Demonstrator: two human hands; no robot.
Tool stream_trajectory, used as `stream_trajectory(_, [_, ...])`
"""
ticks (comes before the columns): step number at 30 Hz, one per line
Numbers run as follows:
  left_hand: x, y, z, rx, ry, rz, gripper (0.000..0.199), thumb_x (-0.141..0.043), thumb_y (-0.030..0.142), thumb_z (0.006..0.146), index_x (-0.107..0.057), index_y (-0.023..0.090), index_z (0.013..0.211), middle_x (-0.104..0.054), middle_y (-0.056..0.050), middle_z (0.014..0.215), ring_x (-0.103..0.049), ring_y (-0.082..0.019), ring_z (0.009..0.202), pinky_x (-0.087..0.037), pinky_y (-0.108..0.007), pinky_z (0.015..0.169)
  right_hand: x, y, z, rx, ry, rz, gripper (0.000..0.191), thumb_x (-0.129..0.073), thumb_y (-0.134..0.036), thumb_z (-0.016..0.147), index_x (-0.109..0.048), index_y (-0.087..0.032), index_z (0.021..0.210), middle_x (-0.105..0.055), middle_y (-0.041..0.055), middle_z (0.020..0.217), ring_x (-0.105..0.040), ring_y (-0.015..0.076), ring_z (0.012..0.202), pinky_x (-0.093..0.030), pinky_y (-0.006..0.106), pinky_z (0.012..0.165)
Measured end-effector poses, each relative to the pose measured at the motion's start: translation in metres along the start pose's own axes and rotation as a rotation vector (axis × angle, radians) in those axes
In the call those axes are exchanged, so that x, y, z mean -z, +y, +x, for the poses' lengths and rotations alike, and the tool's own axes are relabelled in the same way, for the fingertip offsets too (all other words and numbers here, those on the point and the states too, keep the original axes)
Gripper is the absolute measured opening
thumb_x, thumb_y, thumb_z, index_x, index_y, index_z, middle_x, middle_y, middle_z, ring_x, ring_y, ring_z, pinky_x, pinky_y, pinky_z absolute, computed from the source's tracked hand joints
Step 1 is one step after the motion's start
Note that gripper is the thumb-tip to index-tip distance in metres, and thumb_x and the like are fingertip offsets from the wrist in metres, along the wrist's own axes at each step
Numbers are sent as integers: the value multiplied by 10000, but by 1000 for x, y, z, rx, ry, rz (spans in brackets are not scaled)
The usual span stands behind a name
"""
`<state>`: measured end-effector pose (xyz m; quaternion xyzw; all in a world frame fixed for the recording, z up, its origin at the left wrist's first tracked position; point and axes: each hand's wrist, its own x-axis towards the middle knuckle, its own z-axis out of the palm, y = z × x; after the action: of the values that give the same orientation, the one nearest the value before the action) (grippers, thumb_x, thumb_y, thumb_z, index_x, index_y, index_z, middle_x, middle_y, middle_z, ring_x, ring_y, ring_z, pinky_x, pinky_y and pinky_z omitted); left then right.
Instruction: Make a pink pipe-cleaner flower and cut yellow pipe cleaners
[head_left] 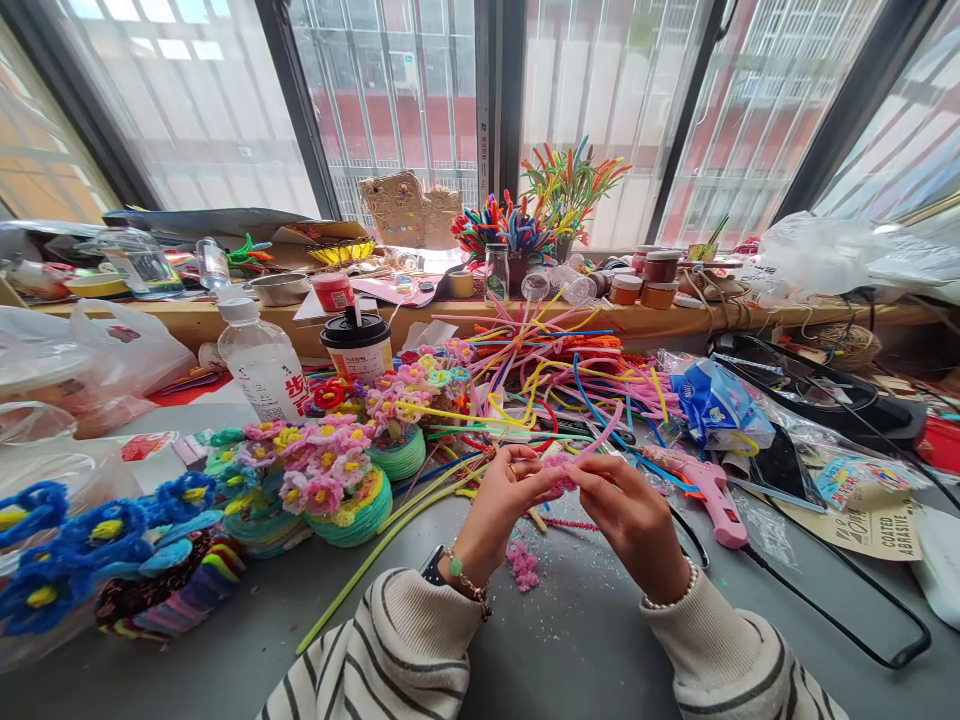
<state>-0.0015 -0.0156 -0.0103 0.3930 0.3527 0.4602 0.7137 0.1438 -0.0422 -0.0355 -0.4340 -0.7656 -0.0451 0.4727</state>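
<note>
Both hands meet above the grey table [517,660] around a pink fuzzy pipe cleaner [604,432]. My left hand [510,500] pinches its curled lower part, which is bunched into small loops. The fingers of my right hand [626,515] are closed on the same piece from the other side, and a straight end sticks up to the right. Partly hidden by fingers, the exact shape of the bunch does not show. Just below, a finished-looking pink curled piece [523,566] lies on the table among scattered glitter.
Pots of pipe-cleaner flowers [326,470] crowd the left side, beside a plastic bottle [259,360] and a lidded cup [358,345]. Behind the hands lies a heap of loose pipe cleaners [525,350]. A pink glue gun [709,490] with its black cord rests on the right.
</note>
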Motion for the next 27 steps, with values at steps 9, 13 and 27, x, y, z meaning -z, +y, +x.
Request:
stream_trajectory(9, [1, 1, 1, -18, 18, -4, 390, -701, 226, 539, -378, 161, 747, -556, 14, 649, -578, -124, 637, -439, -297, 682, 6, -12, 12, -482, 60, 403, 117, -530, -278, 729, -581, -211, 810, -591, 38, 796, -549, 170, 739, -481, 282, 618])
stream_trajectory(13, [1, 2, 0, -2, 16, 0, 401, -707, 220, 533, -372, 165, 747, -555, 20, 633, -582, -127, 622, -441, -298, 675, 5, -9, 12, -629, -1, 493, 187, -538, -367, 712, -569, -183, 721, -574, 30, 700, -524, 149, 637, -442, 238, 522])
stream_trajectory(27, [3, 0, 0, 43, -17, -7, 358, -676, 217, 586, -398, 163, 806, -602, -46, 775, -588, -130, 705, -436, -283, 716, 5, -6, 11, -469, -35, 352, 133, -475, -292, 773, -553, -193, 729, -566, 28, 729, -515, 148, 651, -419, 251, 551])
